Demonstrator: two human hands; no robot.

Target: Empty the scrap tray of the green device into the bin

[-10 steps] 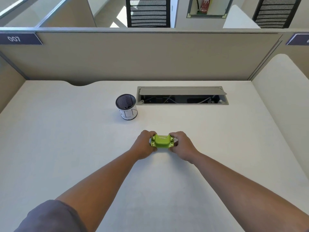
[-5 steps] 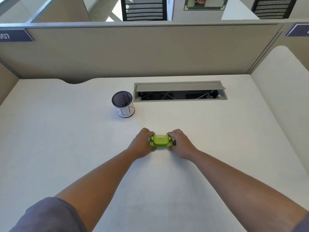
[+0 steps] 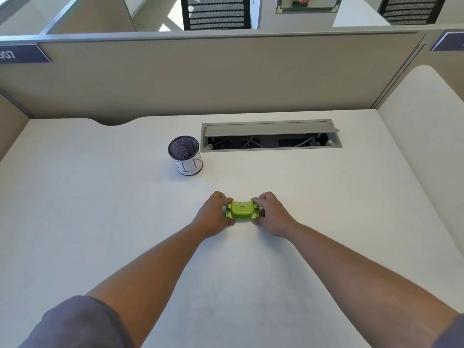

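While hands grip it, green device [image 3: 241,210] looks glossy.

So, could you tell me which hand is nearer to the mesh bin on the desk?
Left. The left hand grips the green device's left end, just in front of the mesh bin and slightly right of it. The right hand grips the other end, farther right.

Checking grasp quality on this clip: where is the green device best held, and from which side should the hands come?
By its two short ends, one hand from each side. The green device lies flat on the desk with its long axis left to right and small flanges at both ends. The left hand and right hand already grip there, leaving the domed top clear.
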